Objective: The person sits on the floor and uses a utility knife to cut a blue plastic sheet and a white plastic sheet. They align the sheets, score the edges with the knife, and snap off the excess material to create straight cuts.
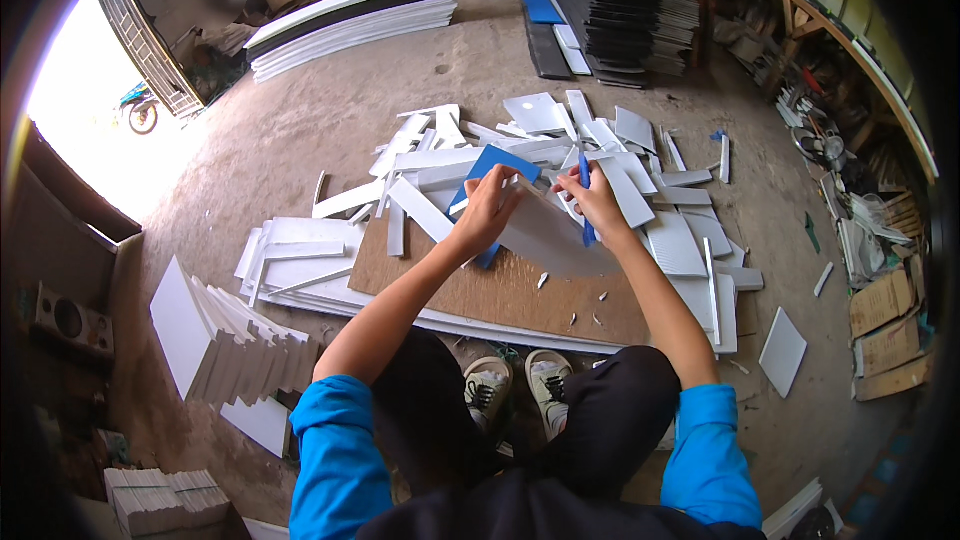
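Note:
My left hand is closed on the upper edge of a white foam-like sheet, which hangs tilted above a brown wooden board. In my right hand is a blue-handled utility knife, upright between the fingers, with what looks like a thin blade pointing away from me. My right fingers are close to the sheet's right side; whether they touch it is hard to see. Behind the sheet lies a blue panel, partly hidden by my left hand. Small white scraps are on the board.
White offcuts are heaped beyond the board. A stack of white pieces stands at my left, and a single white panel lies at right. Tall dark stacks and long white sheets stand farther back. Flattened cardboard lines the right side.

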The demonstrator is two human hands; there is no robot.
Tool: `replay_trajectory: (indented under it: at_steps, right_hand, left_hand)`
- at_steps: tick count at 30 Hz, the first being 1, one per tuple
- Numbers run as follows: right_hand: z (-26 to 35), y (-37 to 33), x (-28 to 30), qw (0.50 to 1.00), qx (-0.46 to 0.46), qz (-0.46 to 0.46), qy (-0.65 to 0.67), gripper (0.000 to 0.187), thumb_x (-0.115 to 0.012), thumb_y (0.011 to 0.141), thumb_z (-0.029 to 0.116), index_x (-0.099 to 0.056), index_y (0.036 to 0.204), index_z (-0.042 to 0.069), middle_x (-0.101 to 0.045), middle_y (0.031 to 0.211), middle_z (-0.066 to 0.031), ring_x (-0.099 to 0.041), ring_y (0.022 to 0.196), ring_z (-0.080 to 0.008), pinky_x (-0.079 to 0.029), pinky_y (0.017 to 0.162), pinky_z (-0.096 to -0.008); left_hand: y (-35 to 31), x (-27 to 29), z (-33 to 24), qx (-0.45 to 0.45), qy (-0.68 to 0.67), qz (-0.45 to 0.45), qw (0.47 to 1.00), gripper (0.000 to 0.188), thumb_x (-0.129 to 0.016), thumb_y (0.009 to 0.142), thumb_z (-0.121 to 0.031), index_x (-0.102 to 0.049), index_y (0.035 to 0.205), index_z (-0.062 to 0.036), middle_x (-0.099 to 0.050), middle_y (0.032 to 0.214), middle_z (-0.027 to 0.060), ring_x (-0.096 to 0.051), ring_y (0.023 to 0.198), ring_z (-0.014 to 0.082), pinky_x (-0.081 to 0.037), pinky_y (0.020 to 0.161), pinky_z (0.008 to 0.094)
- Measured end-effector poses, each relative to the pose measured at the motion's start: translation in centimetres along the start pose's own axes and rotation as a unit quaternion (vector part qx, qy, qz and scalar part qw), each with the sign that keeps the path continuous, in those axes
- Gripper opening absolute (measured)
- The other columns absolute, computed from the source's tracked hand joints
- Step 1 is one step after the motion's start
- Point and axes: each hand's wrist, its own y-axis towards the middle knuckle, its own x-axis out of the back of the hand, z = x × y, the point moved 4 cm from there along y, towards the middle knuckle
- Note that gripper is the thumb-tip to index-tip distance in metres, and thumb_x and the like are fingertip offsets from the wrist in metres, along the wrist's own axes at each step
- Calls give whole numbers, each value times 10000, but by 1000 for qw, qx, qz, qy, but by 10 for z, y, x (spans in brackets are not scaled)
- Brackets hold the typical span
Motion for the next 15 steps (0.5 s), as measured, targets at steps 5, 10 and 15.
replay_trajectory:
  at_steps: [5, 10, 15]
  right_hand:
    - [17, -8, 5, 990, 102, 37, -94, 298, -428, 924, 285, -481, 1023, 9, -610, 826, -63, -597, 803, -172, -447, 738, -302]
    - [36, -28, -7, 981, 83, 116, -135, 274, -397, 941, 315, -465, 1094, 97, -524, 752, -12, -460, 595, -71, -388, 512, -212]
    - [32, -31, -5, 984, -10, 173, -29, 280, -448, 926, 227, -424, 1162, 80, -481, 760, -2, -454, 590, -72, -389, 519, -216]
  left_hand:
    - [3, 20, -2, -2, -33, -38, 999, 205, -377, 901, -182, -468, 1014, -37, -526, 952, 133, -466, 906, 263, -273, 853, 340]
    - [2, 31, 0, -3, -81, -87, 993, 211, -333, 908, -165, -460, 993, -20, -531, 905, 130, -467, 842, 269, -336, 818, 360]
    - [6, 33, -13, -27, -158, -133, 978, 209, -319, 923, -168, -447, 982, -13, -524, 839, 147, -498, 783, 250, -387, 745, 341]
